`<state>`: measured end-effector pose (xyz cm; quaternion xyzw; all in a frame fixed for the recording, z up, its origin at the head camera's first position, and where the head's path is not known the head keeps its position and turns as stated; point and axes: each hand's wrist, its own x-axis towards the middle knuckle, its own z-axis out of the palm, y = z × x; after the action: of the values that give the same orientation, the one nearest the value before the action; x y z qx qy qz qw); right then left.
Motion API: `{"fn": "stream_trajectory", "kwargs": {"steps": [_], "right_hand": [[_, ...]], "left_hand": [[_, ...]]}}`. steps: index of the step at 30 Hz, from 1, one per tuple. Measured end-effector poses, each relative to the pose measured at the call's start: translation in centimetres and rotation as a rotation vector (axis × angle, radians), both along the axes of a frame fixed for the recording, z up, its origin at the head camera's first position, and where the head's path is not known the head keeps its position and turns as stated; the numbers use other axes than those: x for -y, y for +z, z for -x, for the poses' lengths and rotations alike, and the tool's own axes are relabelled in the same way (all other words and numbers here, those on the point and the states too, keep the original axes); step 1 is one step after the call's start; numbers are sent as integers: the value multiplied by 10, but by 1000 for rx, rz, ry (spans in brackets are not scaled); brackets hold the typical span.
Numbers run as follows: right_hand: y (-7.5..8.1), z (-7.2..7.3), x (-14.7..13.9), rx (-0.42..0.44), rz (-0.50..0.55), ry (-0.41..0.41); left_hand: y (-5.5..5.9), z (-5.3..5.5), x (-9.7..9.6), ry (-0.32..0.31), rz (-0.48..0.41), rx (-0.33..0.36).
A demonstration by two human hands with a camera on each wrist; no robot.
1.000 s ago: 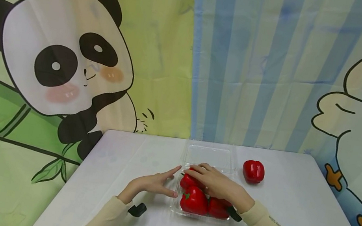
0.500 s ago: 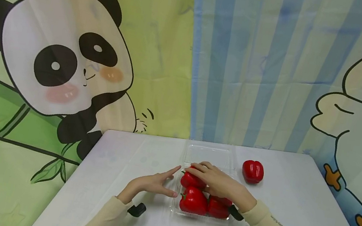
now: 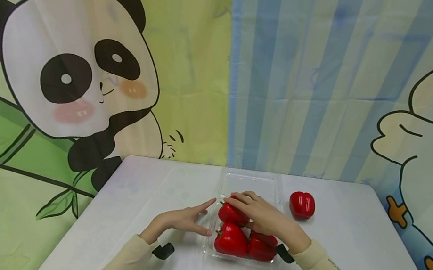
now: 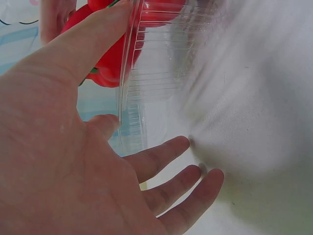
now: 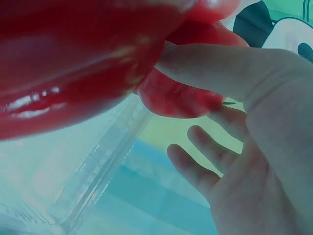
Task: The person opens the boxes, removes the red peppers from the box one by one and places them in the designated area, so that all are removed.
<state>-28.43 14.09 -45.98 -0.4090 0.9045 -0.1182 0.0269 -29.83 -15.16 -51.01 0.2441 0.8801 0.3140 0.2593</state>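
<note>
A clear plastic clamshell box (image 4: 128, 61) lies open on the table, with red bell peppers in it. Its front row has a front-left bell pepper (image 3: 232, 240) and a front-right bell pepper (image 3: 263, 248). At the back left of the box, my right hand (image 3: 271, 217) grips another red bell pepper (image 3: 232, 215) between thumb and fingers. Whether this pepper touches the box floor, I cannot tell. My left hand (image 3: 182, 219) stands at the box's left side, fingers spread, thumb at the rim. In the left wrist view its lower fingertips (image 4: 212, 181) are near the tabletop.
Beyond the peppers, the box's transparent lid (image 3: 249, 187) is folded back flat. One loose red bell pepper (image 3: 301, 205) sits on the white table (image 3: 339, 222) to the right of the lid. Behind the table hangs a cartoon-printed curtain (image 3: 195, 55).
My right hand and the bell pepper it grips have shifted slightly right and up in the head view, uncovering more of the front-right pepper. My left hand has stayed in place.
</note>
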Motion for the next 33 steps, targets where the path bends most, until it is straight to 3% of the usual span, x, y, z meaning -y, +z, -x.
{"fn": "stream_trajectory", "kwargs": {"steps": [16, 33], "right_hand": [[4, -1, -13, 0, 28, 6], [10, -5, -24, -2, 53, -48]], "left_hand": [[-1, 0, -1, 7, 7, 0], [-2, 1, -1, 8, -9, 13]]}}
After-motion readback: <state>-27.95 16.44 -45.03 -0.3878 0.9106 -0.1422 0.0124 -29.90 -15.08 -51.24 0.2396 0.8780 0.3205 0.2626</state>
